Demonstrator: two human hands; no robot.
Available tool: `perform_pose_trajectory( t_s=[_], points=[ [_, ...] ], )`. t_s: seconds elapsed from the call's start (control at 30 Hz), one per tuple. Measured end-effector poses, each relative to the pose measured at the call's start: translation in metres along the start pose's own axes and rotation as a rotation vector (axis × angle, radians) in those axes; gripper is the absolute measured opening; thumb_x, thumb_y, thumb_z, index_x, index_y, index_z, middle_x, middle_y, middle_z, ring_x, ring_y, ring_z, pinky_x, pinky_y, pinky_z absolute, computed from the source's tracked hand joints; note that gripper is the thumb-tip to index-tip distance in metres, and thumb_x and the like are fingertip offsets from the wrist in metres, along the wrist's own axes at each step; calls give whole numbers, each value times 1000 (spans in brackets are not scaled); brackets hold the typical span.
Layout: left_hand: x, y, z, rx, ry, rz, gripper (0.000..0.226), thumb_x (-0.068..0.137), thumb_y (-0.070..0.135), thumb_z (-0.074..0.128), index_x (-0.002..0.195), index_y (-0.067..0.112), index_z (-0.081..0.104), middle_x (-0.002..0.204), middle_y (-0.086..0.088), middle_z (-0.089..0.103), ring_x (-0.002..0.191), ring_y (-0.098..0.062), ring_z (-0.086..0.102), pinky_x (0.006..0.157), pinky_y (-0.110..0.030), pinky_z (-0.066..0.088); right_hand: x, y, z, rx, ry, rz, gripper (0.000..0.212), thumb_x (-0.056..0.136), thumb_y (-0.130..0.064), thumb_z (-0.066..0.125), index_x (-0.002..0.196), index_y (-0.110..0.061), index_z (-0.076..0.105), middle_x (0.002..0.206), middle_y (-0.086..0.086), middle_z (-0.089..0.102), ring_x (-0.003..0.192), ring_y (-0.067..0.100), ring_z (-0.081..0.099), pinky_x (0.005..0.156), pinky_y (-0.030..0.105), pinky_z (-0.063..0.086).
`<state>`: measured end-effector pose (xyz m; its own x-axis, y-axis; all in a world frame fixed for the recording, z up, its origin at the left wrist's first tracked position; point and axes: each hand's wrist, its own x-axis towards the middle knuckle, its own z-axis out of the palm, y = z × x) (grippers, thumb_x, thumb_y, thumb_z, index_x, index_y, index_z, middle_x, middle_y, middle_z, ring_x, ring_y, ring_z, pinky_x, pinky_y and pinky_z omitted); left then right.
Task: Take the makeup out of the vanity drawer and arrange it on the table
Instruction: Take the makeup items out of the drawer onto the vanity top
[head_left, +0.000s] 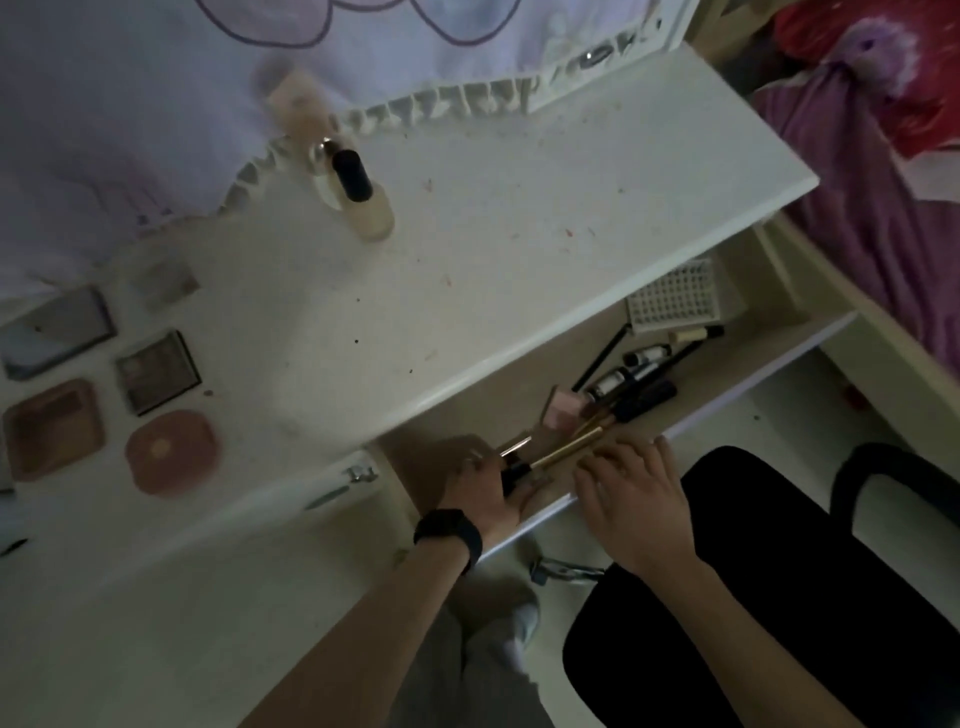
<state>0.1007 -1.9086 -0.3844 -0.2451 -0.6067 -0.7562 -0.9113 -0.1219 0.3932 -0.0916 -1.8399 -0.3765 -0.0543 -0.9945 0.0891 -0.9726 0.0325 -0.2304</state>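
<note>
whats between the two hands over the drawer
A gold-handled brush, its dark end held by the left hand, reaching the right hand; head view.

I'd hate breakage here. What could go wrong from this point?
The left hand seems to hold the brush only by its dark end, near the drawer front; it could slip to the floor. Carrying it across the table, an arm might tip the upright bottle.

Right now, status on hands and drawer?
Left hand grips gold-handled brush in open drawer. Right hand open, fingers beside the brush. Tubes not yet out; compacts on table.
</note>
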Motion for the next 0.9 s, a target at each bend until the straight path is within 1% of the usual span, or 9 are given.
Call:
perform_pose_trajectory(
  t_s=[0.13, 0.27, 0.37, 0.43, 0.5, 0.6, 0.77, 0.83, 0.9],
  points=[
    [7, -6, 1, 27, -35, -60, 82, 83, 81, 41, 137, 20, 47, 129, -14, 51, 115, -33, 51, 98, -44, 45, -5, 3, 6, 40, 6, 1, 29, 93, -35, 51, 89, -21, 76, 99, 1, 67, 108, 26, 56, 114, 59, 29],
    [11, -9, -6, 126, -57, -28, 92, 69, 92, 26, 130, 28, 50, 123, -12, 55, 107, -32, 55, 94, -44, 48, -6, 0, 8, 53, -9, 53, 35, 94, -36, 47, 87, -20, 77, 98, 1, 68, 107, 25, 54, 116, 59, 28],
    [11, -15, -8, 115, -83, -10, 77, 73, 83, 36, 131, 33, 48, 123, -10, 55, 105, -30, 58, 92, -44, 51, 1, -2, 1, 9, -114, 111, 40, 92, -42, 41, 82, -24, 75, 95, 0, 69, 104, 27, 56, 116, 55, 27],
    [10, -17, -8, 116, -99, -4, 70, 80, 75, 42, 136, 33, 44, 125, -9, 53, 104, -30, 59, 89, -39, 51, 16, -1, -4, -45, -266, 152, 44, 89, -47, 36, 87, -26, 74, 98, 0, 70, 105, 29, 57, 114, 52, 28],
    [10, -18, -7, 150, -98, 18, 65, 85, 68, 44, 139, 31, 42, 124, -8, 56, 102, -29, 60, 81, -33, 49, 39, -1, -5, -83, -420, 177, 40, 90, -47, 38, 105, -27, 69, 111, 1, 68, 110, 28, 56, 107, 46, 34],
    [10, -16, -9, 172, -93, 51, 62, 87, 58, 47, 142, 29, 42, 119, -6, 61, 100, -27, 60, 74, -30, 44, 78, -3, 4, 44, -498, 257, 40, 95, -38, 54, 129, -17, 54, 131, 10, 56, 122, 34, 49, 93, 45, 45],
    [7, -26, -8, 133, -75, 6, 57, 88, 28, 56, 142, 25, 37, 126, -9, 49, 95, -27, 53, 81, -38, 53, 110, -9, 30, -54, -650, 215, 66, 95, -36, 59, 148, -8, 32, 147, 17, 44, 133, 41, 41, 99, 49, 42],
    [6, -31, -5, 142, -49, 12, 59, 92, 25, 57, 145, 23, 33, 134, -11, 44, 102, -31, 55, 80, -37, 51, 111, -10, 37, -100, -671, 207, 71, 94, -36, 61, 148, -6, 29, 147, 19, 44, 134, 41, 40, 100, 49, 41],
    [7, -35, -2, 166, -16, 29, 58, 94, 27, 58, 146, 21, 34, 139, -11, 41, 113, -34, 55, 88, -39, 51, 110, -8, 39, -113, -663, 180, 64, 95, -35, 60, 146, -6, 34, 143, 19, 46, 131, 41, 42, 99, 48, 43]
  ],
)
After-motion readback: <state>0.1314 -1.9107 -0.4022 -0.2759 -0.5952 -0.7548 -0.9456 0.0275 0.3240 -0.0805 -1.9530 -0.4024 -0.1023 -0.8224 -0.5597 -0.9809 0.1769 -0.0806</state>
